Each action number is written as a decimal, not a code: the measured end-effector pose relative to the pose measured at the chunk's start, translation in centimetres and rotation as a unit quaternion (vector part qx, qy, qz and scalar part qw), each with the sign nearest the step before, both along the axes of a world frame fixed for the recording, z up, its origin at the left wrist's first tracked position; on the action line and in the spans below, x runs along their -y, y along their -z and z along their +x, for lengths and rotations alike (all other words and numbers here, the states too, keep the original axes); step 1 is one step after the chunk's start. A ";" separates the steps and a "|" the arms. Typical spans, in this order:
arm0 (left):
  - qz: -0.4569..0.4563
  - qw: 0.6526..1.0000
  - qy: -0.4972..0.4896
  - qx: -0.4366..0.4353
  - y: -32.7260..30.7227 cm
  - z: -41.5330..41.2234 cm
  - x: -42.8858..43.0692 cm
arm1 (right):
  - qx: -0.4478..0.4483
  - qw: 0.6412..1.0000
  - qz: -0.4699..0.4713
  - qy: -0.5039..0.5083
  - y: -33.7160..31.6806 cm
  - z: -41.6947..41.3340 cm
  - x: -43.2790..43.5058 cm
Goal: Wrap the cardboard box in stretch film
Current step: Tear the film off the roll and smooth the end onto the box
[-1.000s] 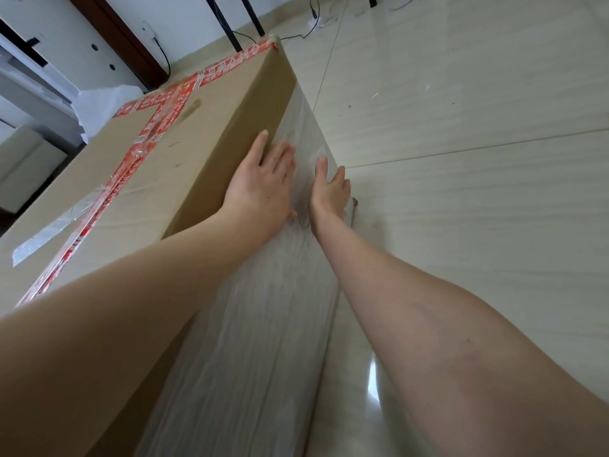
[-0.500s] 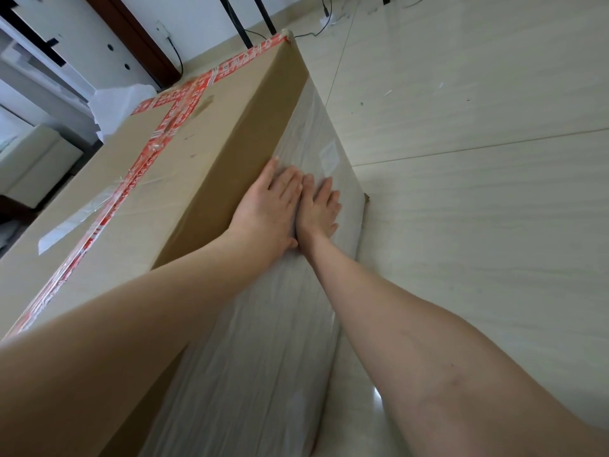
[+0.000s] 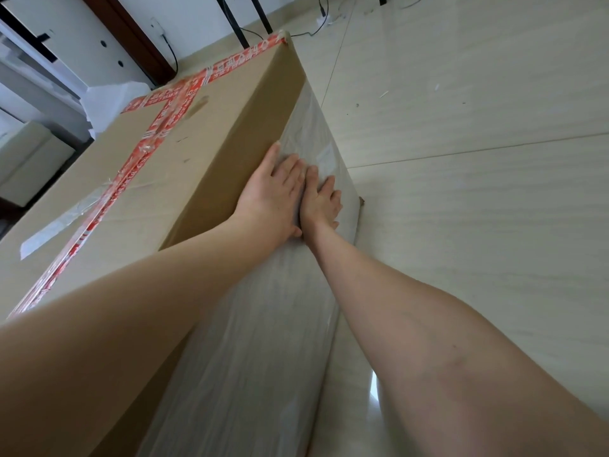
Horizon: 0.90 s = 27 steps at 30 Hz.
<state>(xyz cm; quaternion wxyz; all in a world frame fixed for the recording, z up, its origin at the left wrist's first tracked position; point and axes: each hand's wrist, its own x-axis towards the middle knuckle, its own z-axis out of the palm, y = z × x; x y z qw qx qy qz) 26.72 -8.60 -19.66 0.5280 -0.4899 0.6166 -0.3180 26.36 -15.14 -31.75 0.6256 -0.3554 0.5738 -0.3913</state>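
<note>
A large cardboard box with red printed tape across its top stands on the floor. Clear stretch film covers the lower part of its right side, from the near end up to the far corner. My left hand lies flat on that side with straight fingers, at the film's upper edge. My right hand presses flat on the film right beside it, the two hands touching. Neither hand holds anything. No film roll is visible.
Pale tiled floor stretches to the right of the box. Black metal legs and a cable stand beyond the box's far end. White sheet material and a pale cabinet are on the left.
The hands, apart a second ago, have come together side by side on the film. My view has shifted slightly, so the box sits a little further right in the frame.
</note>
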 end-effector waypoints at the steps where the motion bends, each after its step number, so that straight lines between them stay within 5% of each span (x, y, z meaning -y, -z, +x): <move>1: -0.004 1.000 0.003 0.003 0.0 -0.1 0.3 | 0.001 1.000 0.003 -0.002 -0.2 -0.2 0.4; 12: 0.004 0.998 0.030 -0.049 0.6 -0.6 -0.7 | -0.047 0.997 0.030 0.051 2.1 -3.9 0.6; 27: 0.029 0.999 0.007 0.019 1.9 1.3 -2.4 | -0.008 0.999 0.049 0.003 4.4 1.0 -2.6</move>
